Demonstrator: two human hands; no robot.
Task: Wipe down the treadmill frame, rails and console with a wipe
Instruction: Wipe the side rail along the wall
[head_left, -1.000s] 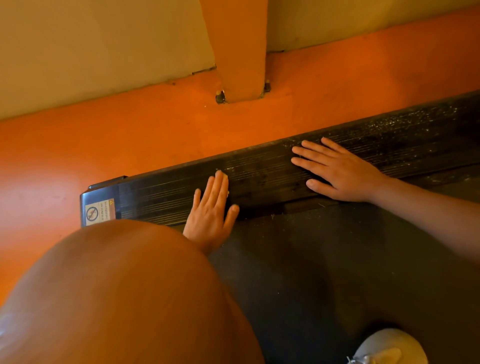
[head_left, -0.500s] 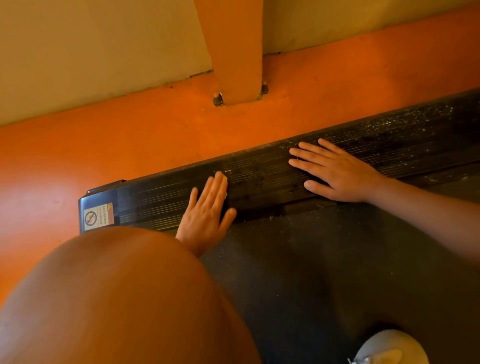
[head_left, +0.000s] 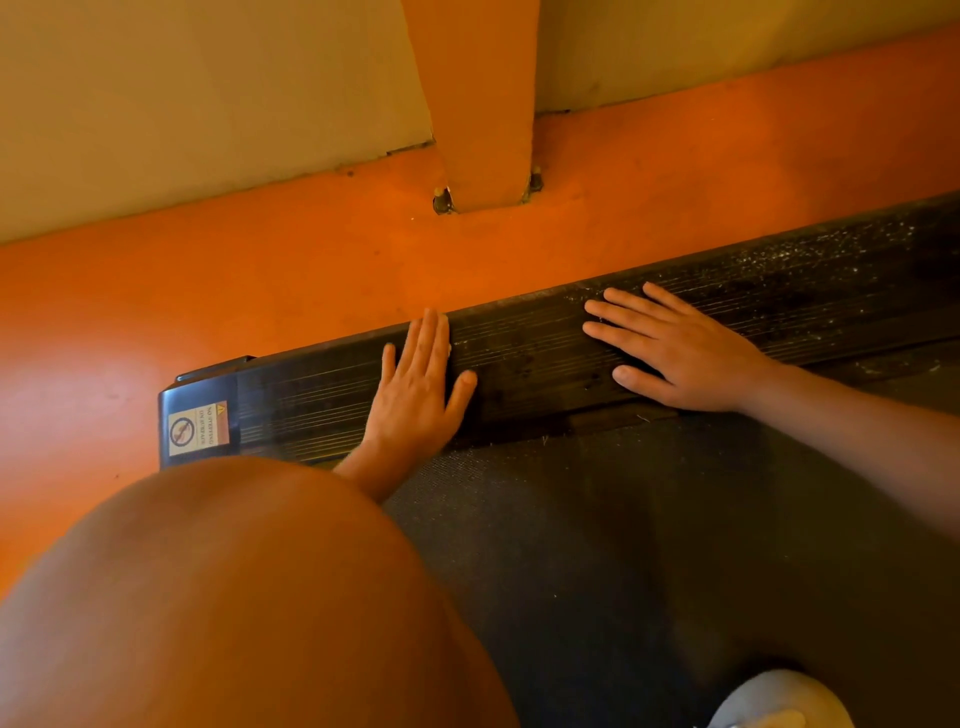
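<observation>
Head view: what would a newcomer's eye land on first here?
Two bare hands lie flat on the black ribbed side rail: the left hand near its capped end, the right hand further along, short of the pale dust specks. The bright orange floor beyond the rail and the large knee filling the lower left also stand out.
</observation>
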